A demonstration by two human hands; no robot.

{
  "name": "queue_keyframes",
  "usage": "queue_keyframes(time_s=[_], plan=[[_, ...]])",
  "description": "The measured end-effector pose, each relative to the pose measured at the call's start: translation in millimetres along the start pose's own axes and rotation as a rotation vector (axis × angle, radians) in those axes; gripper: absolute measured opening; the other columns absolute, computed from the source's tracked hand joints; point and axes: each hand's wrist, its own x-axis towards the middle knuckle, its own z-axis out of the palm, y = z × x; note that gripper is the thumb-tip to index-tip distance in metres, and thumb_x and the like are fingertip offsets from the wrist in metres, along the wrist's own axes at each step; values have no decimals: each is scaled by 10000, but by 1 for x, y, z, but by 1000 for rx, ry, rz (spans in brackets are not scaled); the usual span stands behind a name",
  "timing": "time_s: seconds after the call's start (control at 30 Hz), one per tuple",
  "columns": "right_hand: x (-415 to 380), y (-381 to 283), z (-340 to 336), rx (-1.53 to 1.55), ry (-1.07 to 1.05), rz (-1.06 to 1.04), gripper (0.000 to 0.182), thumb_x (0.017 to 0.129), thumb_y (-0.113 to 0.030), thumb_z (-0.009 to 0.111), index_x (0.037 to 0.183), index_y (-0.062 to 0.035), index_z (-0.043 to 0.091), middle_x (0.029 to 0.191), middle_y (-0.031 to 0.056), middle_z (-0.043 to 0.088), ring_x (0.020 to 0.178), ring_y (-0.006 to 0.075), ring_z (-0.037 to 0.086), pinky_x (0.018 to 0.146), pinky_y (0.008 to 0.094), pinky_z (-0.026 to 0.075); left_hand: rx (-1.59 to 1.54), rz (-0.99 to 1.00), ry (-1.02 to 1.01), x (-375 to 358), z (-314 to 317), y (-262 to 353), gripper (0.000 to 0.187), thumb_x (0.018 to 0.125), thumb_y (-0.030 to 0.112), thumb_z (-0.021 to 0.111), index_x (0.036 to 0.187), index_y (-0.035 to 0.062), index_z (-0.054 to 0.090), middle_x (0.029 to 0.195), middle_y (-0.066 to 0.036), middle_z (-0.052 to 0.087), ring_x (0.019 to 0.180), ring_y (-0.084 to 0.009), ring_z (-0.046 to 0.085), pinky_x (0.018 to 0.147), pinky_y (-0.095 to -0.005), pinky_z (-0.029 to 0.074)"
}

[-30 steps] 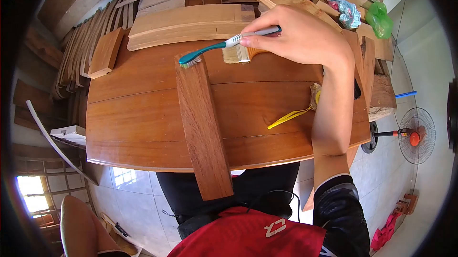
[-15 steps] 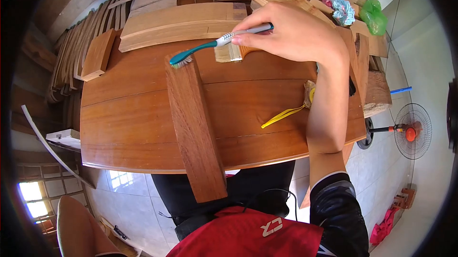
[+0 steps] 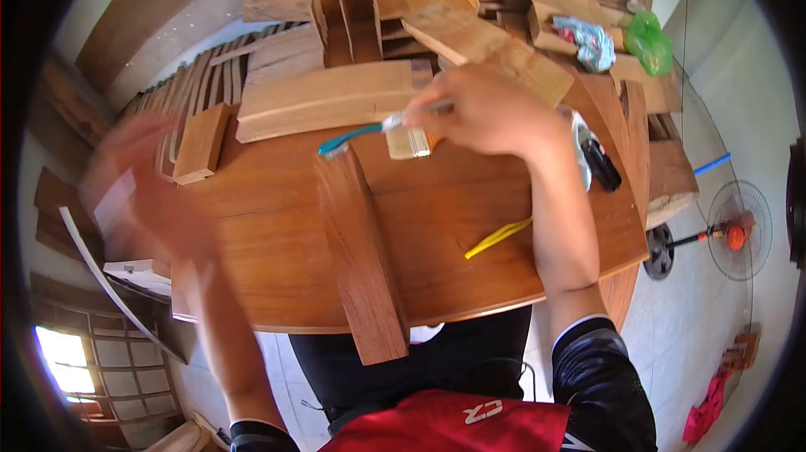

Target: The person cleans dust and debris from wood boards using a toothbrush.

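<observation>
A teal and white toothbrush (image 3: pixel 363 130) is gripped in my right hand (image 3: pixel 495 116), its bristles at the far end of a long reddish wooden block (image 3: pixel 359 259). The block lies lengthwise on the table (image 3: pixel 277 225), and its near end juts over the front edge. Just beyond the block, partly behind my right hand, lies a flat paintbrush (image 3: pixel 408 143). My left hand (image 3: pixel 147 188) is raised over the table's left side, smeared by motion, so its fingers and anything in them cannot be made out.
Boards and a wooden rack (image 3: pixel 342 11) line the table's back. A short block (image 3: pixel 201 143) lies at the left. A yellow strap (image 3: pixel 495 238) and a black object (image 3: pixel 601 165) are at the right. A fan (image 3: pixel 735 236) stands beyond the right edge.
My left hand has come up into view over the left side. The view has shifted, showing more of the table's back. My right hand still holds the toothbrush at the block's far end.
</observation>
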Motion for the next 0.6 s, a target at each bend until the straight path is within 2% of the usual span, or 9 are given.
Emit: queue_keyframes(time_s=[0.07, 0.1, 0.13, 0.2, 0.3, 0.4, 0.43, 0.47, 0.6], plan=[[1, -14, 1, 14, -108, 46, 331, 998, -380, 703, 1125, -93, 809, 919, 165, 772, 835, 321, 727, 766, 386, 554, -112, -279, -79, -26, 26, -40, 414, 1108, 360, 438, 1022, 7, 639, 989, -143, 679, 992, -252, 649, 946, -405, 484], [0, -14, -4, 42, -178, 44, 322, 999, -377, 704, 1122, -100, 812, 929, 164, 773, 848, 314, 733, 773, 376, 558, -243, -437, -212, -47, 42, -53, 413, 1107, 359, 440, 1018, 8, 639, 985, -143, 678, 989, -251, 649, 945, -405, 484], [-1, -8, -10, 42, -176, 49, 321, 999, -376, 706, 1124, -100, 811, 931, 163, 774, 847, 311, 732, 769, 376, 556, -531, -643, -330, -66, 58, -62, 592, 1126, 498, 338, 1005, 7, 647, 1033, -163, 694, 1004, -268, 658, 963, -415, 486], [-3, 7, -17, 46, -185, 65, 318, 998, -372, 709, 1127, -99, 808, 934, 162, 774, 846, 305, 731, 762, 376, 551, -631, -860, -539, -84, 77, -51, 832, 1085, 683, 222, 1025, -19, 664, 1073, -201, 709, 1015, -300, 668, 975, -433, 495], [2, 4, -7, 27, -89, 82, 322, 994, -369, 714, 1132, -92, 805, 929, 154, 774, 845, 287, 732, 753, 370, 545, -1060, -1136, -682, -113, 94, -56, 904, 1063, 727, 192, 977, -19, 696, 977, -150, 727, 936, -301, 689, 874, -389, 540], [4, -9, 7, 70, -121, 42, 319, 989, -362, 721, 1125, -86, 803, 947, 150, 776, 847, 272, 734, 752, 363, 542, -1244, -1281, -629, -128, 92, -53, 1046, 972, 866, 123, 1005, -12, 691, 940, -177, 708, 878, -301, 690, 822, -405, 556], [8, -16, 8, 86, -140, 16, 320, 989, -360, 721, 1124, -82, 802, 950, 150, 777, 848, 268, 735, 753, 361, 541, -1252, -1284, -640, -133, 90, -55, 1042, 971, 868, 134, 1010, -13, 689, 929, -179, 704, 858, -298, 689, 812, -408, 558], [6, -23, -9, 48, -255, 163, 319, 993, -344, 718, 1119, -63, 799, 958, 150, 781, 862, 259, 740, 766, 361, 542, -1260, -1286, -651, -139, 88, -59, 1037, 969, 870, 146, 1015, -13, 688, 918, -181, 700, 839, -295, 688, 803, -411, 559], [2, -2, -11, 132, -195, 131, 311, 995, -325, 720, 1129, -54, 796, 968, 149, 786, 834, 237, 717, 770, 359, 536, -1294, -1380, -556, -149, 87, -64, 979, 976, 863, 199, 1087, 16, 677, 881, -176, 685, 776, -289, 681, 773, -424, 568]])
